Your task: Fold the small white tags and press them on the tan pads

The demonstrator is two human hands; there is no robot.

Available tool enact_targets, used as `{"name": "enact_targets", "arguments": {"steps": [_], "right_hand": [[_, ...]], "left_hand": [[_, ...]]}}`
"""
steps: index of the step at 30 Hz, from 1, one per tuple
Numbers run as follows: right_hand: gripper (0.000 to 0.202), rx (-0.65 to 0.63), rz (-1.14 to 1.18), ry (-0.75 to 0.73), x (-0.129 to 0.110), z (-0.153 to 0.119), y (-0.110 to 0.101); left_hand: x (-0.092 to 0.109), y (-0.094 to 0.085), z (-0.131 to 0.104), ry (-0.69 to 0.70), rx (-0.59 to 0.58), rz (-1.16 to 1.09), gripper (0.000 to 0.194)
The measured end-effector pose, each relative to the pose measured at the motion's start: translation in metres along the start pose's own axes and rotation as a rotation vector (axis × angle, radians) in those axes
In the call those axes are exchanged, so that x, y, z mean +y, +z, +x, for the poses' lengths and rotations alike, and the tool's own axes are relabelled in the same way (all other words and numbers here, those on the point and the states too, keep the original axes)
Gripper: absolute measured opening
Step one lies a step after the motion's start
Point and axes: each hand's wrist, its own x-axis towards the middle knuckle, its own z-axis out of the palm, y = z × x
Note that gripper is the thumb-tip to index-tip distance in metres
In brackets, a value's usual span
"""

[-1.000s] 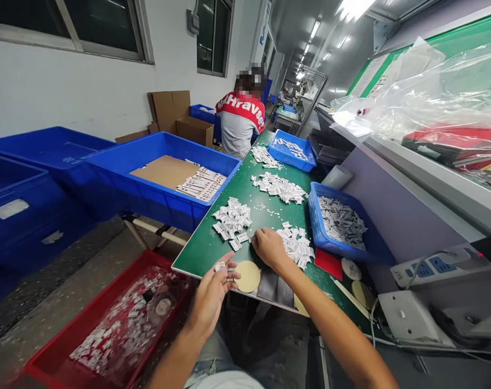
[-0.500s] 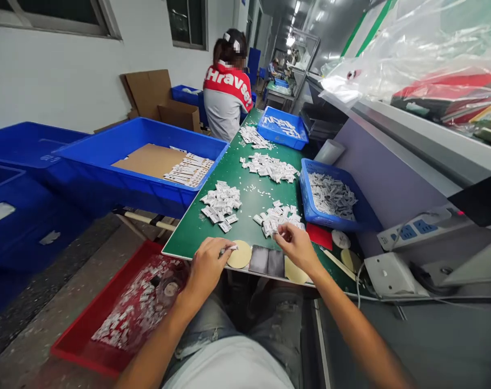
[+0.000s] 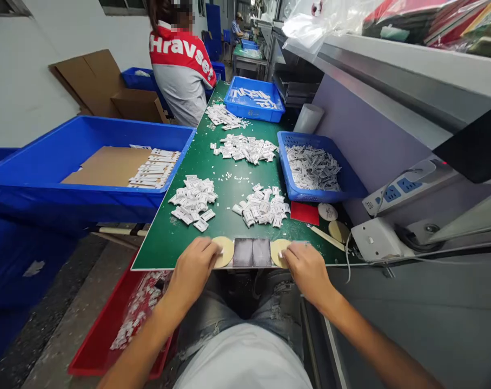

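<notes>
Along the table's near edge lie two round tan discs that look like sandpaper, a left disc (image 3: 226,252) and a right disc (image 3: 276,252). Between them sit two dark grey square pads (image 3: 252,252). My left hand (image 3: 193,266) is closed in a pinch on a small white plastic piece (image 3: 220,251), held at the left disc. At the right disc, my right hand (image 3: 308,268) pinches another such piece, mostly covered by the fingers. Just beyond my hands are a left pile (image 3: 193,201) and a right pile (image 3: 262,206) of white plastic pieces.
A blue basket (image 3: 292,190) full of pieces stands at the right, near a red sheet (image 3: 304,213) and a cream-handled tool (image 3: 326,236). Farther back are more piles (image 3: 245,148) and a blue tray (image 3: 253,112). Left are a large blue bin (image 3: 87,189) and a co-worker (image 3: 180,75).
My right hand has come from the right pile back to the right disc, with a white piece in its fingers. My left hand stays at the left disc. The head view has shifted.
</notes>
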Motion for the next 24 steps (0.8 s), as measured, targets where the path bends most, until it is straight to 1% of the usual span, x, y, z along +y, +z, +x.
{"name": "enact_targets", "arguments": {"steps": [4, 6, 9, 13, 15, 17, 18, 19, 20, 21, 22, 24], "right_hand": [[0.015, 0.023, -0.016, 0.041, 0.001, -0.006, -0.001], [0.016, 0.012, -0.048, 0.032, 0.001, -0.008, 0.0], [0.014, 0.008, -0.017, 0.011, 0.0, -0.008, 0.001], [0.017, 0.018, -0.02, 0.068, 0.0, -0.006, 0.004], [0.019, 0.035, 0.02, 0.082, -0.002, -0.015, 0.004], [0.017, 0.077, 0.182, 0.079, -0.004, -0.032, 0.001], [0.017, 0.104, 0.297, 0.101, -0.006, -0.04, -0.001], [0.021, 0.144, 0.422, 0.148, -0.007, -0.046, -0.003], [0.025, 0.184, 0.541, 0.214, -0.008, -0.048, -0.005], [0.028, 0.221, 0.654, 0.295, -0.009, -0.047, -0.006], [0.028, 0.249, 0.757, 0.378, -0.009, -0.043, -0.006], [0.024, 0.272, 0.896, 0.493, -0.009, -0.028, -0.004]], "left_hand": [[-0.001, 0.001, -0.008, -0.054, 0.069, 0.025, 0.013], [-0.001, 0.0, -0.008, -0.053, 0.057, 0.038, 0.014], [-0.002, 0.0, -0.006, -0.014, 0.027, -0.006, 0.014], [0.001, 0.0, -0.006, -0.09, 0.081, 0.035, 0.017], [0.001, -0.004, -0.017, -0.106, 0.045, 0.001, 0.019], [-0.001, -0.012, -0.036, -0.089, -0.072, -0.172, 0.021], [-0.004, -0.016, -0.045, -0.078, -0.171, -0.304, 0.019], [-0.007, -0.02, -0.053, -0.122, -0.216, -0.422, 0.017], [-0.009, -0.022, -0.056, -0.176, -0.216, -0.527, 0.018], [-0.011, -0.024, -0.055, -0.244, -0.179, -0.616, 0.022], [-0.011, -0.023, -0.05, -0.319, -0.108, -0.69, 0.027], [-0.007, -0.019, -0.029, -0.424, 0.044, -0.82, 0.031]]}}
